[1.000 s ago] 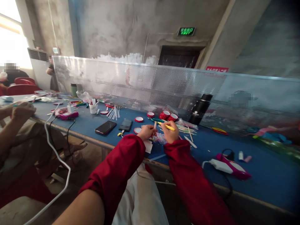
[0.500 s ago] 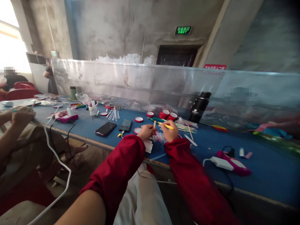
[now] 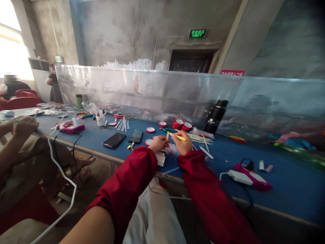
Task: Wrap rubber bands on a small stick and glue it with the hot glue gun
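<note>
Both my hands, in red sleeves, meet over the near part of the blue table (image 3: 279, 189). My left hand (image 3: 157, 143) is closed in a pinch on a short pale stick (image 3: 167, 135) that points up. My right hand (image 3: 183, 142) is closed on a yellow stick (image 3: 179, 137) that lies across it, pointing left. A small pile of multicoloured bits (image 3: 173, 149) lies on the table just between and beyond the hands. A white paper (image 3: 160, 158) sits under my left wrist.
A phone (image 3: 114, 139), red-and-white lids (image 3: 150, 129), red tape rolls (image 3: 182, 125), a black flask (image 3: 215, 116) and loose sticks (image 3: 203, 139) lie around. A pink glue gun (image 3: 250, 177) is at right, another (image 3: 69, 127) at left. A co-worker's hands (image 3: 24, 124) work at far left. A perforated metal screen (image 3: 157, 91) backs the table.
My hands have stayed almost in place, holding the same sticks. The view has shifted slightly.
</note>
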Demonstrator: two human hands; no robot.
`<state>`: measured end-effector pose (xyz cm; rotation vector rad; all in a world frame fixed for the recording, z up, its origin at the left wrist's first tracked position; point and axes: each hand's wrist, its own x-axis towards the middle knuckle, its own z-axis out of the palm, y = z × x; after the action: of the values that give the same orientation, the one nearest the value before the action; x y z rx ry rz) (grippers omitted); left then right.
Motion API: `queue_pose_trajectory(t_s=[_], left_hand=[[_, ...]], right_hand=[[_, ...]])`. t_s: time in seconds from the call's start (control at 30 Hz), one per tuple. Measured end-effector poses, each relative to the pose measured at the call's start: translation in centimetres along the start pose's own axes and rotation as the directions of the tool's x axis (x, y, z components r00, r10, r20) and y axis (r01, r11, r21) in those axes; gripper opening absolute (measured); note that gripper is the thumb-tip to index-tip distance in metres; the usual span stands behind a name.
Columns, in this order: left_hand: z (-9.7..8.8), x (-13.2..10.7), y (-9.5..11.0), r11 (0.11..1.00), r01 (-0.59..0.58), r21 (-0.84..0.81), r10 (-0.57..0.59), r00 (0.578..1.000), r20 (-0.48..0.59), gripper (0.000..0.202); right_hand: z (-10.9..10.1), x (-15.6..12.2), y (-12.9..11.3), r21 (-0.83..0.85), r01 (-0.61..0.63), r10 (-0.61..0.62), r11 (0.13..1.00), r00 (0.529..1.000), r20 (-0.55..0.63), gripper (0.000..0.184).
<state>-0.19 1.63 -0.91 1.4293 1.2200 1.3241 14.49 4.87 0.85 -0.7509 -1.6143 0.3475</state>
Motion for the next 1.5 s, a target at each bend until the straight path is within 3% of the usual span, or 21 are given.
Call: queue_pose_trajectory(t_s=[0.17, 0.33, 0.47, 0.67, 0.83, 1.1, 1.3, 1.5], left_hand=[[-0.06, 0.04, 0.04, 1.000, -0.005, 0.001, 0.005, 1.000, 0.001, 0.018], [-0.06, -0.32, 0.53, 1.000, 0.004, -0.010, -0.004, 1.000, 0.002, 0.016], [-0.05, -0.46, 0.61, 1.000, 0.003, 0.009, -0.003, 1.000, -0.001, 0.017], [-0.09, -0.44, 0.64, 1.000, -0.009, 0.017, 0.009, 1.000, -0.012, 0.016], [-0.11, -0.56, 0.83, 1.000, -0.006, 0.023, 0.006, 1.000, -0.007, 0.016], [-0.19, -0.19, 0.47, 1.000, -0.018, 0.017, 0.018, 1.000, -0.011, 0.014], [-0.20, -0.29, 0.51, 1.000, -0.011, 0.030, 0.011, 1.000, 0.000, 0.016], [-0.25, -0.21, 0.33, 0.999, -0.024, 0.046, 0.025, 1.000, -0.009, 0.017]], right_hand=[[-0.05, 0.11, 0.09, -0.006, -0.030, 0.030, 1.000, 0.998, -0.058, 0.023], [0.08, -0.08, -0.50, 0.092, -0.038, 0.038, 0.995, 0.999, 0.000, 0.027], [0.10, -0.09, -0.29, 0.072, -0.040, 0.039, 0.997, 0.999, 0.015, 0.027], [0.03, 0.10, -0.04, 0.067, -0.060, 0.063, 0.996, 0.997, -0.050, 0.025], [0.06, -0.06, -0.67, 0.123, -0.065, 0.064, 0.990, 0.998, 0.017, 0.026], [-0.02, 0.10, -0.61, 0.087, -0.077, 0.080, 0.993, 0.996, -0.033, 0.026], [0.01, -0.05, -0.69, 0.066, -0.058, 0.057, 0.996, 0.998, 0.021, 0.023], [-0.04, 0.14, -0.42, 0.052, -0.076, 0.079, 0.996, 0.996, -0.052, 0.022]])
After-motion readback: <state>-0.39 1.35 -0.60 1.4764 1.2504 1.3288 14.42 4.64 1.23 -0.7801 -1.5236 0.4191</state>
